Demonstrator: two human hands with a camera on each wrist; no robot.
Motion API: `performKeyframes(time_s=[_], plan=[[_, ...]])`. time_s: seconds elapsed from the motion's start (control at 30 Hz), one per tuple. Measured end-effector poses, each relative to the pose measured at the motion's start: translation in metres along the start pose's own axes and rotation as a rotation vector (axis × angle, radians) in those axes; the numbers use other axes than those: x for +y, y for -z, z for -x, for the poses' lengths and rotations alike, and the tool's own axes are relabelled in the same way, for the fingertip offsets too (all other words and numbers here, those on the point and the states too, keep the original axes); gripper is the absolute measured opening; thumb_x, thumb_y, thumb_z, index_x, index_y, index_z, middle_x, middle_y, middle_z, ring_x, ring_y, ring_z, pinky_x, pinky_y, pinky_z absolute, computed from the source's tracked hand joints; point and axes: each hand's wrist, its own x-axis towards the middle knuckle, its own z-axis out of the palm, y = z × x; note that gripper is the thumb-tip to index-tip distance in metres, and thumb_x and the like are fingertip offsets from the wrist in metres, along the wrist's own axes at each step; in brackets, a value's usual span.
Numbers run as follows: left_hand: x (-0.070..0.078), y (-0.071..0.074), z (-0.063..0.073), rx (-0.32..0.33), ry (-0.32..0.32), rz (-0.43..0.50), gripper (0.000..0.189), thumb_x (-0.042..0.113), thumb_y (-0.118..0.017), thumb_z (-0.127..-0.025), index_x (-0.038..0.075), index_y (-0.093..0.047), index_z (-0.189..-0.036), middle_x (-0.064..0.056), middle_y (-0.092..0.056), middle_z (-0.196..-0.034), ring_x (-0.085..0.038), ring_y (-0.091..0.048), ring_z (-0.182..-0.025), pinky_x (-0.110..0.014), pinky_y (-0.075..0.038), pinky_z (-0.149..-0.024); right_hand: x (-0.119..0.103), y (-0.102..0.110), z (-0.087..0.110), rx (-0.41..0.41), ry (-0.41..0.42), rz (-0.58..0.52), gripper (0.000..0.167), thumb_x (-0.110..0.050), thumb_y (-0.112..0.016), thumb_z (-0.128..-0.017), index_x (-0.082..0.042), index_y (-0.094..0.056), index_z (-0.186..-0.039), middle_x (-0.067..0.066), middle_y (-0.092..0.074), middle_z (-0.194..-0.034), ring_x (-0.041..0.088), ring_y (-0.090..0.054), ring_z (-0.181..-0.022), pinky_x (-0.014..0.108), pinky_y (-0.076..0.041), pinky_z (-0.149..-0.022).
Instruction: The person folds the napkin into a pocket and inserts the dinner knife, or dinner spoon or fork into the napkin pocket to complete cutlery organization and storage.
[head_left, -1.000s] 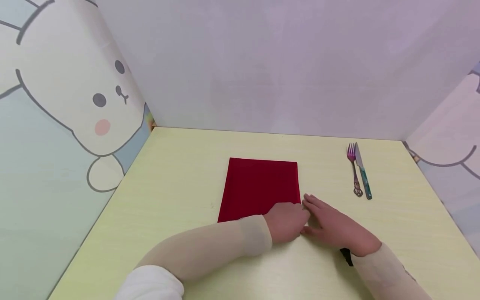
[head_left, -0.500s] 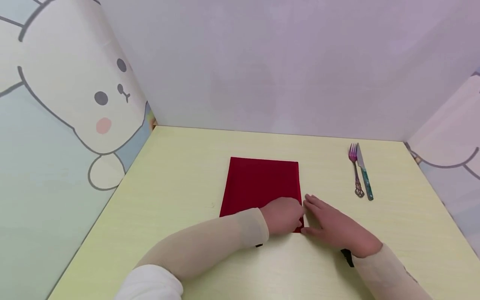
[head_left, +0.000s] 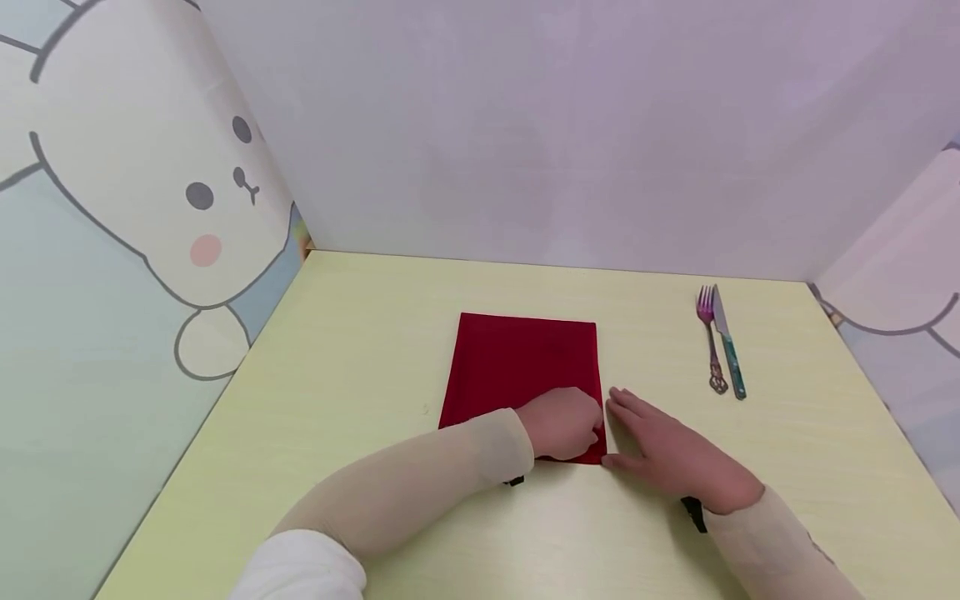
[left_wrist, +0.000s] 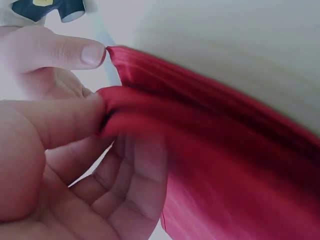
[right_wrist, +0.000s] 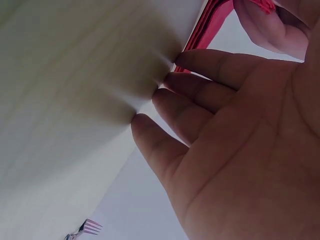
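A red cloth napkin (head_left: 525, 358), folded into a flat square in layers, lies on the pale table. My left hand (head_left: 566, 422) is over its near right corner. In the left wrist view, the thumb and index finger of the left hand (left_wrist: 65, 130) pinch a raised fold of the napkin (left_wrist: 200, 130), a little apart from the layer below. Just right of the cloth, my right hand (head_left: 675, 454) has its fingers spread, fingertips resting on the table. Its thumb is at the napkin's near right corner. From above, the left hand's grip is mostly hidden.
A fork (head_left: 711, 337) and a green-handled knife (head_left: 727, 342) lie side by side at the far right of the table (head_left: 360, 333). A pale wall (head_left: 540, 133) rises behind it, with cartoon-printed panels (head_left: 150, 183) on both sides.
My left hand has shifted slightly left and away from me, off the near right corner, exposing more of the napkin's near edge. The right hand has stayed in place.
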Motion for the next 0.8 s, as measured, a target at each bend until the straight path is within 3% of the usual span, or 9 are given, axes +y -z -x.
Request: performKeyframes(time_s=[0.17, 0.37, 0.6, 0.7, 0.8], plan=[[-0.002, 0.002, 0.002, 0.029, 0.041, 0.032, 0.010, 0.028, -0.076, -0.095, 0.022, -0.072, -0.102, 0.012, -0.063, -0.084, -0.004, -0.055, -0.074, -0.015, -0.048, -0.074, -0.002, 0.001, -0.001, -0.006, -0.006, -0.004, 0.082, -0.042, -0.078, -0.092, 0.007, -0.047, -0.150, 0.022, -0.038, -0.160, 0.046, -0.033, -0.147, 0.057, -0.037, -0.113], [-0.005, 0.001, 0.001, 0.046, 0.100, 0.095, 0.012, 0.025, -0.078, -0.093, 0.020, -0.067, -0.090, 0.009, -0.059, -0.075, -0.007, -0.056, -0.070, -0.016, -0.046, -0.068, -0.003, 0.001, 0.000, -0.032, -0.035, -0.002, 0.086, -0.046, -0.078, -0.091, 0.006, -0.046, -0.151, 0.021, -0.037, -0.161, 0.046, -0.032, -0.147, 0.057, -0.037, -0.113], [-0.009, -0.002, -0.004, 0.030, 0.127, 0.152, 0.006, 0.027, -0.070, -0.100, 0.021, -0.072, -0.099, 0.011, -0.060, -0.078, -0.007, -0.055, -0.072, -0.018, -0.047, -0.069, -0.010, -0.001, 0.007, -0.059, -0.056, 0.026, 0.086, -0.048, -0.080, -0.088, 0.003, -0.050, -0.150, 0.020, -0.041, -0.159, 0.046, -0.036, -0.145, 0.058, -0.040, -0.111], [-0.012, -0.004, -0.006, 0.027, 0.142, 0.174, 0.012, 0.028, -0.066, -0.102, 0.021, -0.074, -0.108, 0.011, -0.065, -0.087, -0.008, -0.056, -0.077, -0.019, -0.048, -0.073, -0.014, -0.002, 0.013, -0.059, -0.041, 0.041, 0.085, -0.049, -0.080, -0.088, 0.002, -0.051, -0.149, 0.019, -0.044, -0.157, 0.044, -0.039, -0.144, 0.057, -0.041, -0.110], [-0.014, -0.005, -0.008, 0.025, 0.159, 0.201, 0.023, 0.029, -0.064, -0.104, 0.020, -0.073, -0.123, 0.011, -0.070, -0.107, -0.007, -0.058, -0.086, -0.019, -0.051, -0.082, -0.017, -0.003, 0.017, -0.034, -0.005, 0.067, 0.082, -0.049, -0.079, -0.089, 0.002, -0.053, -0.147, 0.017, -0.049, -0.153, 0.041, -0.045, -0.141, 0.055, -0.043, -0.109]])
